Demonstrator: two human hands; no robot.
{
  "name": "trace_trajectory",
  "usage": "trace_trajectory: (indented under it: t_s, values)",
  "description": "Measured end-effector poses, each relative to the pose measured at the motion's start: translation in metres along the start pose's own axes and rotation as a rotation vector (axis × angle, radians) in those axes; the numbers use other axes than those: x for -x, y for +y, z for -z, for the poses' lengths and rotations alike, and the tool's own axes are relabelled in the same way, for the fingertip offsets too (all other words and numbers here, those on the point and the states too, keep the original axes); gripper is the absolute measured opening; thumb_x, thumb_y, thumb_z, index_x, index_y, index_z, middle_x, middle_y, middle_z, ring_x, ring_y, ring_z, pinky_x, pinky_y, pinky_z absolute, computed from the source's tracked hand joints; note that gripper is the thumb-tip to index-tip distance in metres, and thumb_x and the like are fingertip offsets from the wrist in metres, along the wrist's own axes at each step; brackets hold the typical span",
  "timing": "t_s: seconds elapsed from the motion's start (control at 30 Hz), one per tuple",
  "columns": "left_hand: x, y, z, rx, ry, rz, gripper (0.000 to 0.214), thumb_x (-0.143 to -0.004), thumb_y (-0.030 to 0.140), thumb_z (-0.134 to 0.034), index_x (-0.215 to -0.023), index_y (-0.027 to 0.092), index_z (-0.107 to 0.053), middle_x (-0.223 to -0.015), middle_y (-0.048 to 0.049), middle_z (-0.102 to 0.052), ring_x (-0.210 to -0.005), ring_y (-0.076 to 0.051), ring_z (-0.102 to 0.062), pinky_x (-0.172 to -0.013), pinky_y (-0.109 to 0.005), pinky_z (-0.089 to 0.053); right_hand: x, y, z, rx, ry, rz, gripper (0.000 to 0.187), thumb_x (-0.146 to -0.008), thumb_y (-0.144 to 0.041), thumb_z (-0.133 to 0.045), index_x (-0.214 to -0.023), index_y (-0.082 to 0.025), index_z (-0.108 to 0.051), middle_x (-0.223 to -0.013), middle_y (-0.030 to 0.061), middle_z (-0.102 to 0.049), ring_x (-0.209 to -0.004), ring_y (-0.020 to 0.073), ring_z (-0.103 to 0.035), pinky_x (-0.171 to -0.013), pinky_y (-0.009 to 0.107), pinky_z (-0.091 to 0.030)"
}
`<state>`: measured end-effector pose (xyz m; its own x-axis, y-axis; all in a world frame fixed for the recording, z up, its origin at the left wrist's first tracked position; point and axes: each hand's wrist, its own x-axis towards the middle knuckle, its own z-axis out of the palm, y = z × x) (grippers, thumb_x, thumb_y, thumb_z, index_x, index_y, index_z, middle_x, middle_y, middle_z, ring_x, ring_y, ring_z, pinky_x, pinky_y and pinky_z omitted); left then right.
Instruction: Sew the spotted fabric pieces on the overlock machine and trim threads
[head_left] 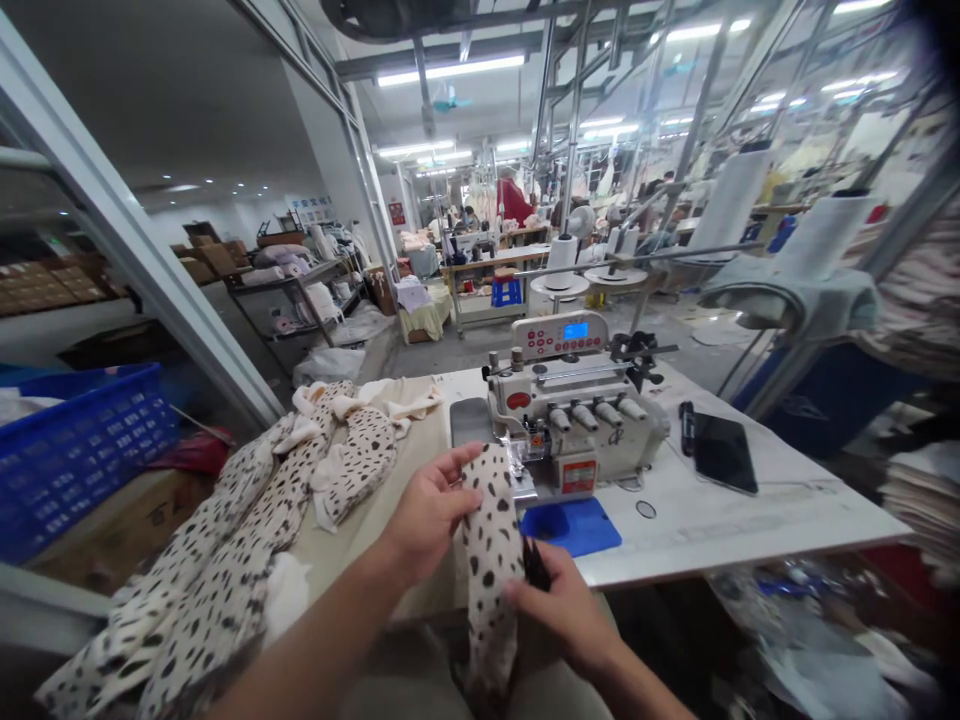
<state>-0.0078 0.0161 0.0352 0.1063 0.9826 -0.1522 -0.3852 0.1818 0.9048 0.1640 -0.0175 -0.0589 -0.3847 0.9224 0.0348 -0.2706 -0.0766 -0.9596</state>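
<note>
A strip of cream cloth with black spots hangs in front of me, its lower end dropping past the table edge. My left hand pinches its upper left edge between thumb and fingers. Lower down, my right hand grips the right edge of the cloth; a dark pointed object shows at its fingers, too unclear to name. Just beyond the cloth stands a white overlock sewing machine, with a blue pad on the table before it. The cloth's top end is close to the machine's needle area; contact cannot be made out.
More spotted cloth pieces are heaped at the left. A phone lies on the white table at right. Thread cones stand behind it. A blue basket is at far left, beside a metal frame post.
</note>
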Motion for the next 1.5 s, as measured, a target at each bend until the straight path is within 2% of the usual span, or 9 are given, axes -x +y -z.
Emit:
trace_trajectory:
  t_s: [0.13, 0.27, 0.37, 0.47, 0.6, 0.73, 1.0, 1.27, 1.5]
  values:
    - [-0.003, -0.008, -0.007, -0.095, -0.056, -0.086, 0.082, -0.064, 0.013, -0.084, -0.139, 0.014, -0.051, -0.100, -0.0105, -0.073, -0.089, -0.020, -0.069, -0.081, -0.029, -0.055, -0.027, -0.018, 0.000, 0.015, 0.084, 0.140, 0.043, -0.075, -0.046, -0.081, -0.105, -0.017, -0.072, -0.098, 0.0085, -0.074, -0.092, 0.0286, -0.065, -0.086, 0.041, -0.052]
    - [-0.022, -0.007, 0.005, -0.219, 0.015, -0.255, 0.080, -0.073, 0.022, -0.080, -0.145, 0.017, -0.047, -0.092, -0.0066, -0.071, -0.077, -0.016, -0.066, -0.072, -0.028, -0.054, -0.034, -0.015, 0.004, 0.212, 0.126, 0.183, 0.030, -0.084, -0.042, -0.074, -0.100, -0.016, -0.073, -0.096, 0.0067, -0.074, -0.089, 0.0252, -0.063, -0.084, 0.036, -0.051]
    - [-0.035, -0.010, 0.019, -0.563, 0.123, -0.417, 0.049, -0.076, 0.025, -0.076, -0.124, 0.020, -0.068, -0.098, -0.0069, -0.070, -0.075, -0.017, -0.062, -0.075, -0.032, -0.054, -0.030, -0.005, 0.012, 0.311, 0.084, 0.138, 0.027, -0.085, -0.041, -0.070, -0.088, -0.014, -0.074, -0.085, 0.0048, -0.072, -0.081, 0.0228, -0.061, -0.078, 0.033, -0.050]
    - [-0.040, -0.016, 0.028, -1.052, 0.183, -0.636, 0.014, -0.077, 0.024, -0.072, -0.091, 0.021, -0.077, -0.111, -0.0099, -0.069, -0.098, -0.027, -0.061, -0.097, -0.048, -0.046, -0.027, 0.000, 0.017, 0.375, 0.069, 0.112, 0.025, -0.081, -0.038, -0.071, -0.079, -0.014, -0.072, -0.075, 0.0024, -0.068, -0.073, 0.0207, -0.058, -0.070, 0.030, -0.048]
    - [-0.038, -0.015, 0.029, -1.331, 0.027, -0.889, 0.018, -0.076, 0.015, -0.064, -0.091, 0.021, -0.072, -0.128, -0.0126, -0.060, -0.122, -0.034, -0.050, -0.106, -0.055, -0.037, -0.031, 0.002, 0.018, 0.359, 0.061, 0.127, 0.026, -0.080, -0.039, -0.073, -0.089, -0.014, -0.074, -0.083, 0.0035, -0.071, -0.079, 0.0228, -0.060, -0.074, 0.032, -0.049]
    - [-0.041, -0.010, 0.029, -1.314, -0.342, -0.898, 0.034, -0.077, 0.014, -0.061, -0.110, 0.020, -0.067, -0.114, -0.0130, -0.067, -0.110, -0.029, -0.058, -0.099, -0.046, -0.045, -0.037, 0.006, 0.018, 0.378, 0.078, 0.165, 0.029, -0.081, -0.037, -0.073, -0.099, -0.015, -0.074, -0.091, 0.0045, -0.072, -0.084, 0.0241, -0.060, -0.078, 0.034, -0.050]
    - [-0.041, -0.021, 0.021, -1.263, -0.613, -1.027, 0.033, -0.080, 0.014, -0.060, -0.110, 0.023, -0.070, -0.100, -0.0103, -0.073, -0.095, -0.027, -0.061, -0.088, -0.043, -0.047, -0.036, 0.009, 0.019, 0.308, 0.055, 0.259, 0.027, -0.088, -0.041, -0.066, -0.087, -0.015, -0.071, -0.082, 0.0027, -0.067, -0.078, 0.0202, -0.056, -0.072, 0.029, -0.047]
    - [-0.052, -0.029, 0.022, -1.251, -0.386, -1.011, 0.032, -0.083, 0.015, -0.064, -0.111, 0.026, -0.073, -0.101, -0.0094, -0.074, -0.095, -0.027, -0.061, -0.088, -0.042, -0.044, -0.035, 0.021, 0.024, 0.008, 0.198, 0.171, 0.032, -0.088, -0.048, -0.070, -0.085, -0.016, -0.072, -0.077, 0.0024, -0.066, -0.073, 0.0176, -0.056, -0.069, 0.028, -0.046]
    - [-0.057, -0.046, 0.033, -1.027, -0.266, -0.893, 0.032, -0.079, 0.021, -0.073, -0.109, 0.031, -0.076, -0.104, -0.0084, -0.075, -0.100, -0.031, -0.060, -0.095, -0.047, -0.041, -0.036, 0.038, 0.033, -0.122, 0.231, 0.108, 0.032, -0.086, -0.049, -0.073, -0.084, -0.017, -0.073, -0.076, 0.0028, -0.067, -0.068, 0.0165, -0.056, -0.066, 0.027, -0.046]
